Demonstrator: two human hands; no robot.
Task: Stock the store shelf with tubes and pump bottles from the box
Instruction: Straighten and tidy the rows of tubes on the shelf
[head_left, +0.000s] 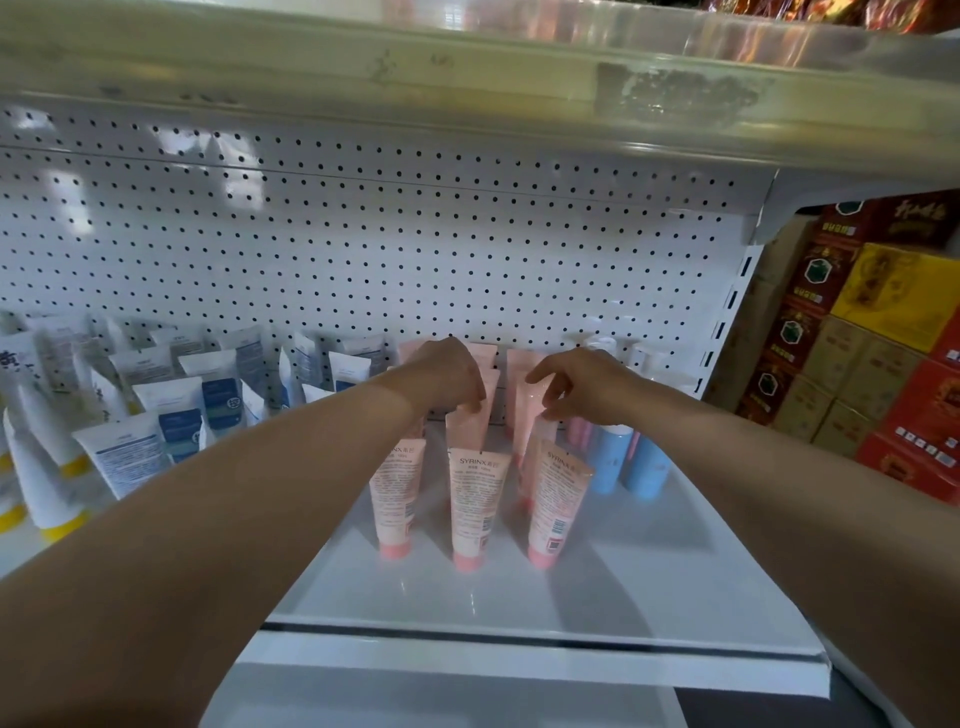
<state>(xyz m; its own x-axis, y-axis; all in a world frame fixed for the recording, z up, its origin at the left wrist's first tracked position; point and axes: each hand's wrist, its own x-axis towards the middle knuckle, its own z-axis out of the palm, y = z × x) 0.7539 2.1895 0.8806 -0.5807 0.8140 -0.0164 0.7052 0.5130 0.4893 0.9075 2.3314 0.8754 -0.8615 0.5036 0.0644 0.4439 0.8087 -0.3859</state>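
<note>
Several pink tubes stand cap-down in rows on the white shelf (597, 587). My left hand (447, 376) reaches in and pinches the top of a pink tube (467, 428) in the middle row. My right hand (576, 384) pinches the top edge of another pink tube (530, 415) just to the right. In front stand three pink tubes, the middle one (475, 504) facing me. Two blue bottles (631, 460) stand to the right of the pink tubes. The box is out of view.
White and blue tubes (171, 415) crowd the shelf's left side, with yellow-capped tubes (47, 483) at the far left. A pegboard back panel (363, 249) rises behind. An upper shelf (467, 88) hangs overhead. Red and yellow cartons (872, 332) are stacked at the right.
</note>
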